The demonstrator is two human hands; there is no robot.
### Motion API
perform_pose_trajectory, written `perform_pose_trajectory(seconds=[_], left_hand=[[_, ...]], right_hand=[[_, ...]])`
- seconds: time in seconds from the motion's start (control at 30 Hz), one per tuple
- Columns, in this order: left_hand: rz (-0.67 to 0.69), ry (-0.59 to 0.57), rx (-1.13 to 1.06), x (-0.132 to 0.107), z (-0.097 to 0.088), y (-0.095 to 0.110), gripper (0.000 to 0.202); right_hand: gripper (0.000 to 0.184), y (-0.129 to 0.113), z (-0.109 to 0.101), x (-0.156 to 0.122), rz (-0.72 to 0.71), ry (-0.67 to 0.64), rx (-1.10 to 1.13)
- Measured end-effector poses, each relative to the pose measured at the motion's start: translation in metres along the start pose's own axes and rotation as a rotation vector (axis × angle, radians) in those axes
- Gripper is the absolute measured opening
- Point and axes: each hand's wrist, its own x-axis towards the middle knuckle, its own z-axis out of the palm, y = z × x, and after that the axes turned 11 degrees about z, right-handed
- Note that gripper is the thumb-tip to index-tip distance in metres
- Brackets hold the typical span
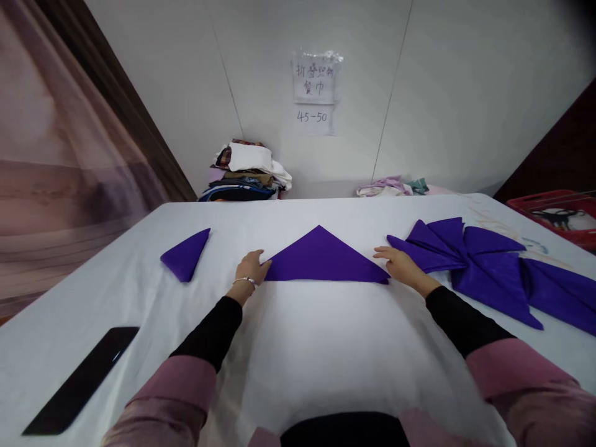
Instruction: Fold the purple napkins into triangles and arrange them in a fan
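A purple cloth napkin [321,261] lies folded into a wide triangle on the white-covered table, its point facing the wall. At its left corner is my left hand [252,268], thumb touching the cloth edge and fingers slightly apart. My right hand [403,266] hovers beside the right corner, fingers stretched out and holding nothing. Just beyond my right hand lies a purple napkin folded into fanned, pointed pleats [488,264]. A smaller folded purple napkin [186,256] rests on the left of the table.
A dark phone-like slab [81,382] lies at the table's front left. Piled clothes [251,171] and a smaller cloth heap [388,186] sit along the back wall. A red basket [559,214] stands at the right edge; a curtain [79,136] hangs at left.
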Motion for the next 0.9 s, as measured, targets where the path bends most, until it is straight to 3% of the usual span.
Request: perform_pose_trajectory(seconds=[0.07, 0.17, 0.27, 0.37, 0.47, 0.57, 0.73, 0.9], left_hand=[[0.188, 0.022, 0.063, 0.003, 0.008, 0.019, 0.047], [0.396, -0.038, 0.142, 0.011, 0.026, 0.049, 0.052], [0.448, -0.123, 0.222, 0.018, 0.045, 0.064, 0.059], [0.406, -0.196, 0.241, 0.022, 0.059, 0.062, 0.065], [0.38, -0.225, 0.219, 0.024, 0.066, 0.054, 0.069], [0.387, -0.214, 0.21, 0.025, 0.067, 0.051, 0.07], [0.385, -0.211, 0.198, 0.025, 0.067, 0.052, 0.072], [0.395, -0.203, 0.195, 0.025, 0.067, 0.052, 0.071]], right_hand=[[0.048, -0.027, -0.002, 0.01, -0.062, 0.056, 0.056], [0.04, -0.081, 0.009, 0.027, -0.169, 0.067, 0.14], [0.044, -0.128, 0.036, 0.046, -0.25, -0.011, 0.097], [0.059, -0.146, 0.07, 0.065, -0.23, -0.123, -0.055], [0.07, -0.135, 0.093, 0.082, -0.11, -0.196, -0.171], [0.074, -0.111, 0.101, 0.095, 0.011, -0.226, -0.231], [0.077, -0.08, 0.093, 0.096, 0.01, -0.22, -0.258], [0.077, -0.059, 0.082, 0.071, 0.006, -0.197, -0.281]])
